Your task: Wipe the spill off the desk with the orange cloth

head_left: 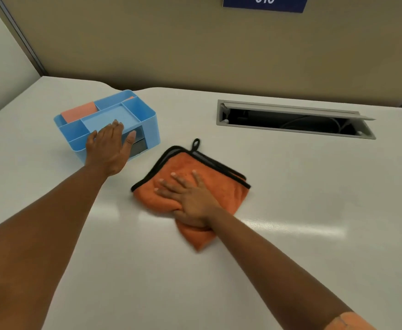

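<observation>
The orange cloth (221, 186), folded and edged in black with a small hanging loop, lies flat on the white desk (314, 210) near its middle. My right hand (188, 198) presses down on the cloth with the fingers spread and the thumb tucked against its near fold. My left hand (109, 148) rests against the front of a blue desk organizer (133, 113), fingers apart, touching its near wall. No spill shows on the desk; a light reflection lies beside the cloth.
The blue organizer holds an orange pad (78, 111) in its back left compartment. An open grey cable hatch (292, 120) is set into the desk at the back right. A beige partition (195, 44) with a blue number sign (264, 2) stands behind.
</observation>
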Motion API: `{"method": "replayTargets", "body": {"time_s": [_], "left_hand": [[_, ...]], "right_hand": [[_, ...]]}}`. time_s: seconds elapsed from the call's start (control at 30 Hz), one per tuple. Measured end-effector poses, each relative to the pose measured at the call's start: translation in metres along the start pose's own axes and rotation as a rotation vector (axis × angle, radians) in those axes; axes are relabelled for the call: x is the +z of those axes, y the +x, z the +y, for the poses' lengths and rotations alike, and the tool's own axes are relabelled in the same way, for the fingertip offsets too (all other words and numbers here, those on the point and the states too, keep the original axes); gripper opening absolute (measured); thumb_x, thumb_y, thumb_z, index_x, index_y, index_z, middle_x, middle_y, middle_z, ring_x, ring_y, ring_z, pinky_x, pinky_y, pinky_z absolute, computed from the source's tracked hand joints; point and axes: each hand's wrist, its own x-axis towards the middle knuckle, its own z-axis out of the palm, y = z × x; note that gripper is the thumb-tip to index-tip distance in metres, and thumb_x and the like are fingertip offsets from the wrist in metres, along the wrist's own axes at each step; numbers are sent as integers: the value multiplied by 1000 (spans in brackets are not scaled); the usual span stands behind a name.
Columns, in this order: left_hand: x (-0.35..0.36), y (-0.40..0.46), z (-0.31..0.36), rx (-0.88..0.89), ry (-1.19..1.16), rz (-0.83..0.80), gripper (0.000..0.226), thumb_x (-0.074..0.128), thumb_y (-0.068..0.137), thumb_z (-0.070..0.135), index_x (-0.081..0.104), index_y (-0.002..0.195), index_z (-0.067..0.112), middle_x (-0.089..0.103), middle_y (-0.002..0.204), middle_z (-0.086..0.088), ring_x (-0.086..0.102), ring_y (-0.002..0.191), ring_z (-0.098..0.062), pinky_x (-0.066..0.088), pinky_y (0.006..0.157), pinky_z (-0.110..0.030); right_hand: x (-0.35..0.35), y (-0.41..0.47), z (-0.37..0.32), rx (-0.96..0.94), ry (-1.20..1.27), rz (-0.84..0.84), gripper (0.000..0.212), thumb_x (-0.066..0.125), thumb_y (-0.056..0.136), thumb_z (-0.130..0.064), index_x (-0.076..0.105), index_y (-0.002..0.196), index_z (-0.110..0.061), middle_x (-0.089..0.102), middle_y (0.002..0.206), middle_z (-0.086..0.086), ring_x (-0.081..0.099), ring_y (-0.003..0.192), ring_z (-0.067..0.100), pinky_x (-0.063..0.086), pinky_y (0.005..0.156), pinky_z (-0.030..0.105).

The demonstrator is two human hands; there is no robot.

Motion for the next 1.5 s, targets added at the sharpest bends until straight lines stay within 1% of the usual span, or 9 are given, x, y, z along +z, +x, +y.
{"method": "replayTargets", "body": {"time_s": [0.33, 0.53, 0.63, 0.87, 1.07, 1.13, 1.23, 1.33, 1.5], "left_hand": [[-3, 0, 1, 3, 3, -33, 59, 20, 95, 43, 28, 140, 6, 31, 150, -15, 25, 140, -32, 15, 115, -51], [-5, -3, 3, 16, 0, -29, 61, 22, 95, 44, 28, 140, 4, 32, 149, -18, 27, 139, -34, 16, 114, -52], [-7, -2, 4, 8, -1, -36, 62, 22, 94, 45, 27, 140, 4, 30, 150, -18, 26, 139, -35, 15, 114, -52], [-7, -1, 4, 20, 8, -45, 63, 23, 94, 46, 29, 139, 2, 31, 149, -19, 27, 138, -36, 17, 114, -54], [-6, 1, 1, 36, 37, -68, 61, 24, 94, 43, 28, 139, 2, 30, 149, -21, 27, 138, -37, 18, 113, -56], [-5, 2, -1, 49, 72, -89, 60, 23, 94, 42, 28, 140, 3, 27, 150, -20, 25, 139, -36, 18, 113, -56], [-7, 2, 1, 19, 9, -64, 61, 24, 94, 44, 27, 139, 2, 29, 150, -20, 26, 139, -35, 17, 113, -55], [-9, 1, 2, 24, 16, -69, 61, 23, 94, 44, 26, 140, 3, 28, 151, -18, 25, 139, -34, 15, 114, -54], [-10, -4, 0, 49, 65, -102, 58, 22, 93, 42, 29, 140, 6, 28, 151, -17, 24, 140, -34, 19, 114, -54]], "right_hand": [[-9, -111, 128, 799, 65, 151, 55, 29, 94, -40, 7, 144, -40, 2, 159, -8, -4, 146, 19, -6, 112, 59], [-1, -147, 105, 1114, 131, 304, 55, 29, 95, -37, 12, 146, -31, 8, 159, 0, 0, 146, 23, -7, 112, 60], [4, -139, 73, 1189, 148, 352, 56, 32, 93, -36, 16, 146, -27, 9, 159, 3, 0, 146, 25, -8, 110, 63], [16, -86, -6, 1025, 193, 320, 67, 40, 85, -37, 13, 146, -31, 0, 159, 6, -8, 145, 27, -13, 106, 66], [20, -38, -73, 684, 249, 233, 67, 37, 84, -40, 13, 146, -29, -3, 159, 6, -14, 144, 28, -32, 97, 57], [19, -31, -89, 557, 269, 187, 65, 35, 86, -42, 14, 146, -29, -4, 159, 5, -16, 144, 27, -34, 98, 58], [15, -34, -99, 305, 237, 98, 60, 37, 89, -41, 20, 145, -30, 2, 159, 3, -11, 145, 25, -26, 103, 63], [12, -51, -92, 80, 208, 44, 56, 46, 88, -37, 29, 142, -33, 11, 158, -1, -3, 145, 22, -25, 103, 59], [17, -82, -64, -5, 179, 34, 59, 53, 83, -36, 34, 138, -38, 17, 157, -5, 1, 146, 19, -24, 105, 57]]}}
